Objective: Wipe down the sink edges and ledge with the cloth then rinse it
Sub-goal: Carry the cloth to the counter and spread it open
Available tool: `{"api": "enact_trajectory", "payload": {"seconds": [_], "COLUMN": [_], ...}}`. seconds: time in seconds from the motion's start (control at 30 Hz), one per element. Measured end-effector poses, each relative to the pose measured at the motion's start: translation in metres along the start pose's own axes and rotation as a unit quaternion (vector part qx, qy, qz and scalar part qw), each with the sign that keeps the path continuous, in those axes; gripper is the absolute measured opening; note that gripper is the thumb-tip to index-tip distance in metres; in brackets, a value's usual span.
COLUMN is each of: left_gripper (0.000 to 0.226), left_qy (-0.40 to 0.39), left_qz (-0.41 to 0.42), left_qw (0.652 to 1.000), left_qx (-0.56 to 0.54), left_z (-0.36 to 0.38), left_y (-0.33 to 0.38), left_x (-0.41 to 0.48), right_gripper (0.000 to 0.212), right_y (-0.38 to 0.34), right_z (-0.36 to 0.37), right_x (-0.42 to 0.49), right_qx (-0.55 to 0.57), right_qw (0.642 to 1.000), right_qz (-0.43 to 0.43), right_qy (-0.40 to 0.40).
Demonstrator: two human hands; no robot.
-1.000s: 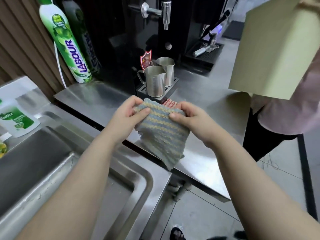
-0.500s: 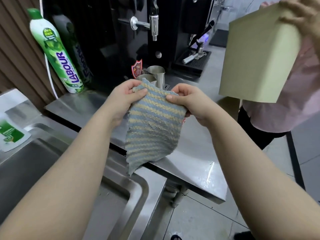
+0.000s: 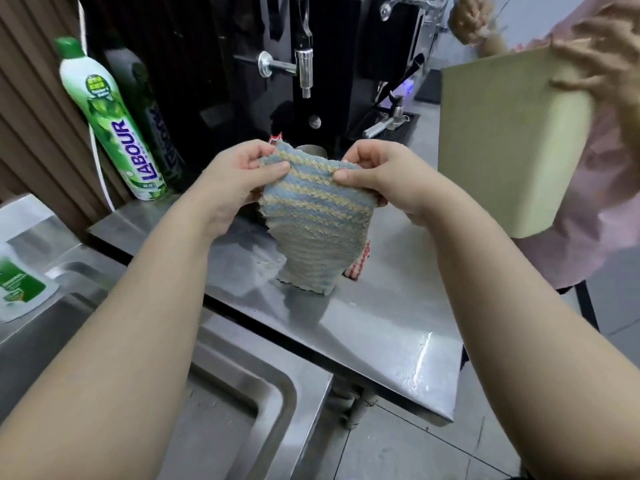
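A blue and beige striped cloth (image 3: 313, 223) hangs spread out in front of me above the steel counter (image 3: 388, 317). My left hand (image 3: 239, 178) pinches its top left corner and my right hand (image 3: 384, 178) pinches its top right corner. The cloth's lower edge touches or nearly touches the counter. The steel sink (image 3: 277, 403) lies at the lower left, its rim and right corner showing under my left forearm; its basin is mostly hidden.
A green LABOUR bottle (image 3: 114, 126) stands at the back left, a black coffee machine (image 3: 332, 64) behind the cloth. A red checked cloth (image 3: 358, 265) lies on the counter. A green pouch (image 3: 20, 285) lies by the sink. A person at right holds a beige box (image 3: 502, 140).
Both hands lifted the cloth higher and spread it wider, so it hangs over the counter rather than toward the sink. The person's box shifted slightly.
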State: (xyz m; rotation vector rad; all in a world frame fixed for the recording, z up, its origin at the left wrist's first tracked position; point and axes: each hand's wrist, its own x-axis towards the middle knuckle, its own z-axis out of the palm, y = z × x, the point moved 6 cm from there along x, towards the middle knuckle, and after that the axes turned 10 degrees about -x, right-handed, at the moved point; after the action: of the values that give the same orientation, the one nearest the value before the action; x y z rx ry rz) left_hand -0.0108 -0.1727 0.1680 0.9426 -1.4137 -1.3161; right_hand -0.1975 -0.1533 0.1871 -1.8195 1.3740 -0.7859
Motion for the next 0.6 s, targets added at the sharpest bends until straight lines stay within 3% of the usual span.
{"api": "enact_trajectory", "payload": {"seconds": [0.3,0.43,0.6], "left_gripper": [0.012,0.008,0.020], "left_qy": [-0.053,-0.039,-0.026], "left_qz": [0.037,-0.017,-0.133], "left_qw": [0.996,0.999,0.988], "left_qx": [-0.057,-0.007,0.069], "left_z": [0.012,0.015,0.019], "left_y": [0.042,0.004,-0.097], "left_x": [-0.020,0.005,0.024], "right_gripper": [0.017,0.019,0.014], "right_y": [-0.040,0.002,0.099], "right_z": [-0.010,-0.005,0.035], "right_x": [-0.035,-0.015,0.013], "right_qx": [0.084,0.042,-0.112], "right_qw": [0.994,0.999,0.984], "right_qz": [-0.061,0.011,0.141], "right_qy": [-0.044,-0.022,0.011]}}
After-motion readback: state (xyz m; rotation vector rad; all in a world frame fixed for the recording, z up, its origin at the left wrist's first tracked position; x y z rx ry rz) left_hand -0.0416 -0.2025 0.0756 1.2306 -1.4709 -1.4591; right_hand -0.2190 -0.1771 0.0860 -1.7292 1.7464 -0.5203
